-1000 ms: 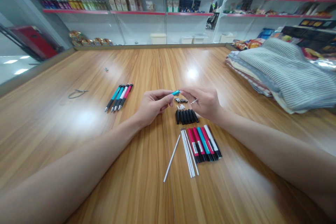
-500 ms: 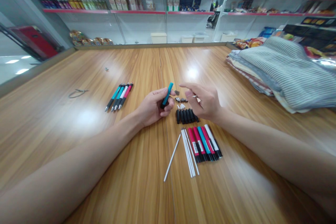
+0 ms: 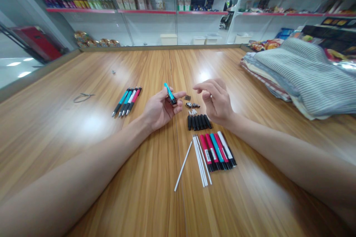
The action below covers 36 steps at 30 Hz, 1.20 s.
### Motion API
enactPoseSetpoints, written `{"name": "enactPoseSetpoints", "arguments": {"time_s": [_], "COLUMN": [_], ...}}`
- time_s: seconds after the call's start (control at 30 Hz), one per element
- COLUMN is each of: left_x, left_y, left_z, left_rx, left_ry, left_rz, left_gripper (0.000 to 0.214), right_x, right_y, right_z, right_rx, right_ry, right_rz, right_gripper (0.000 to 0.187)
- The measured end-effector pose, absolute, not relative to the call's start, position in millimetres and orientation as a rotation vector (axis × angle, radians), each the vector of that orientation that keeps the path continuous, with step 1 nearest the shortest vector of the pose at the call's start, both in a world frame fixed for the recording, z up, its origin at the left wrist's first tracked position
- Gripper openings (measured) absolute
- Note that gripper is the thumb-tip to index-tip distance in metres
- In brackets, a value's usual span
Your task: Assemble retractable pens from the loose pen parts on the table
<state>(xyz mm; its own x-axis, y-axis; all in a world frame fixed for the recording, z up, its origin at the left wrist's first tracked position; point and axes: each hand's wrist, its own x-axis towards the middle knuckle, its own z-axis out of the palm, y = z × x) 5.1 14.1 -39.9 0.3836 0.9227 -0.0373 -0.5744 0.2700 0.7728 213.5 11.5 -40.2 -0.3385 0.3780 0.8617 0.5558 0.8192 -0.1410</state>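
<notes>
Head view: teal pen barrel [image 3: 169, 92] in the left hand [image 3: 163, 108], glossy teal over most of its length, black at one end; it sits raised over the table, left of the loose pen parts. Left hand half open, palm partly up, barrel held between thumb and fingers, index stretched out to the right. Right hand [image 3: 215, 100] apart from the barrel, fingers bent, thumb and index not closed together; small pale bit by its fingers, cannot tell if gripped.

Barrel's long axis slants: teal end up-left and away from the person, black end down-right, nearer.

Surface is a wood-grain table [image 3: 133, 177] with a seam down the middle. Beside the right hand, far to near: springs [image 3: 187, 97], metal tips [image 3: 193, 105], small white parts [image 3: 192, 112], black grips [image 3: 198, 122]. Nearer still, white refills [image 3: 201, 163], one set at an angle, next to a row of red, teal and white barrels [image 3: 218, 152]. Four complete pens [image 3: 126, 102] at left, grey cord loop [image 3: 82, 97] beyond them. Folded cloths [image 3: 303, 77] far right; stocked red-edged shelves [image 3: 144, 12] behind
</notes>
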Motion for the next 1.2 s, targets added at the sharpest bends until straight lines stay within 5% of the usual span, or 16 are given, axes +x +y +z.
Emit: {"name": "enactPoseSetpoints", "arguments": {"time_s": [0.4,0.6,1.2], "left_x": [13.5,14.1,13.8], "left_y": [8.4,6.0,4.0], "left_z": [-54.6,-51.5,-53.0], "left_rx": [1.705,1.714,2.035], "left_ry": [0.648,0.722,0.758], "left_rz": [1.343,1.326,1.120], "left_gripper": [0.028,0.023,0.020], "right_x": [213.9,211.7,204.9], "right_y": [7.1,-2.1,4.1], "right_z": [-39.0,-37.4,-39.6], "right_rx": [-0.605,-0.435,-0.566], "right_ry": [-1.933,-1.850,-1.993], "right_rz": [-0.142,-0.088,0.171], "right_gripper": [0.042,0.030,0.040]}}
